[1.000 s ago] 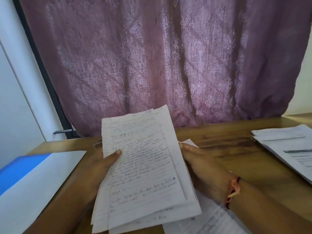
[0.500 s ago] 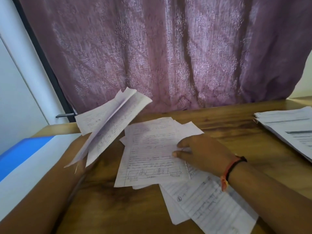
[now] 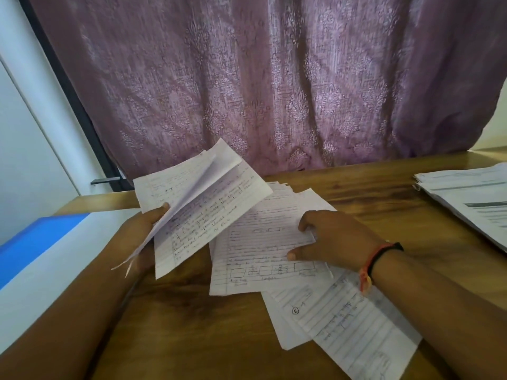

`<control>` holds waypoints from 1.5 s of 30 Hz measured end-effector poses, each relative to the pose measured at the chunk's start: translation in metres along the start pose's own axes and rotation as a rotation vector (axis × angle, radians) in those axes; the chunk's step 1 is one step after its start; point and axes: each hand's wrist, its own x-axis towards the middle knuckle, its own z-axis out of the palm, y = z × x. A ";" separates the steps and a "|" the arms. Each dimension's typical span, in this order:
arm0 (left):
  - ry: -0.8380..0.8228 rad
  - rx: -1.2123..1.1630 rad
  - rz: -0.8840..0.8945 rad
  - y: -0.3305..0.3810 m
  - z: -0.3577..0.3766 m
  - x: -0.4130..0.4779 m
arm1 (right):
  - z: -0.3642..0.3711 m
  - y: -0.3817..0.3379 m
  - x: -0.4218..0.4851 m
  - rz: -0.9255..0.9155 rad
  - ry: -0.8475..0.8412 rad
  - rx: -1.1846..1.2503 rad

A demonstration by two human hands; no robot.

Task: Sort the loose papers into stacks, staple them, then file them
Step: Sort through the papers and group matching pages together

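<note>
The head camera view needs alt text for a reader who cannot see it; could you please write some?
A person's left hand holds a few handwritten sheets above a wooden table, while the right hand rests on loose papers spread on it. A printed stack lies at the table's right edge; a purple curtain hangs behind.

Matt lined paper sheets (image 3: pixel 263 242) on semi-glossy wood desk (image 3: pixel 192 325); embossed cloth curtain (image 3: pixel 274 78), prob. synthetic.
</note>
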 end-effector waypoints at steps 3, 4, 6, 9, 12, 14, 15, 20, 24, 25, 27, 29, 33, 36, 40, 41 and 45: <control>-0.007 -0.043 0.025 0.005 0.002 0.002 | -0.001 0.004 0.001 0.025 0.046 0.073; 0.013 -0.048 0.026 0.004 0.001 0.004 | 0.000 0.006 0.001 0.036 0.054 0.092; 0.026 -0.042 0.023 0.001 -0.001 0.006 | 0.001 0.007 0.003 0.055 0.057 0.117; 0.018 -0.045 0.043 0.000 -0.005 0.008 | 0.000 0.009 0.004 0.082 0.053 0.157; -0.005 -0.033 0.053 -0.005 -0.005 0.009 | 0.001 0.011 0.005 0.103 0.063 0.207; -0.033 -0.029 0.060 -0.008 -0.006 0.011 | 0.001 0.013 0.005 0.113 0.082 0.252; -0.021 -0.010 0.054 -0.007 -0.006 0.012 | 0.000 0.014 0.006 0.118 0.084 0.281; -0.031 0.025 0.055 -0.006 -0.006 0.012 | -0.002 0.020 0.011 0.142 0.051 0.523; -0.039 0.007 0.068 -0.008 -0.006 0.011 | -0.002 0.021 0.014 0.118 0.004 0.700; -0.048 0.015 0.072 -0.007 -0.003 0.009 | -0.002 0.021 0.015 0.110 0.002 0.712; -0.051 0.019 0.069 -0.005 -0.001 0.006 | -0.003 0.022 0.018 0.090 -0.010 0.661; -0.013 0.028 0.057 -0.003 0.001 0.007 | -0.003 0.021 0.019 0.060 -0.050 0.617; -0.019 0.039 0.036 0.000 0.006 0.004 | -0.002 0.019 0.017 0.034 -0.078 0.657; -0.025 -0.113 0.009 -0.002 0.004 0.005 | -0.003 0.016 0.013 0.034 -0.040 0.733; -0.032 -0.185 -0.006 -0.004 0.005 0.005 | -0.002 0.014 0.013 0.022 -0.026 0.968; -0.031 -0.181 -0.006 -0.003 0.006 0.004 | -0.001 0.014 0.013 0.023 -0.046 1.017; 0.003 -0.107 -0.009 -0.001 0.009 0.001 | -0.001 0.013 0.011 0.031 -0.056 1.026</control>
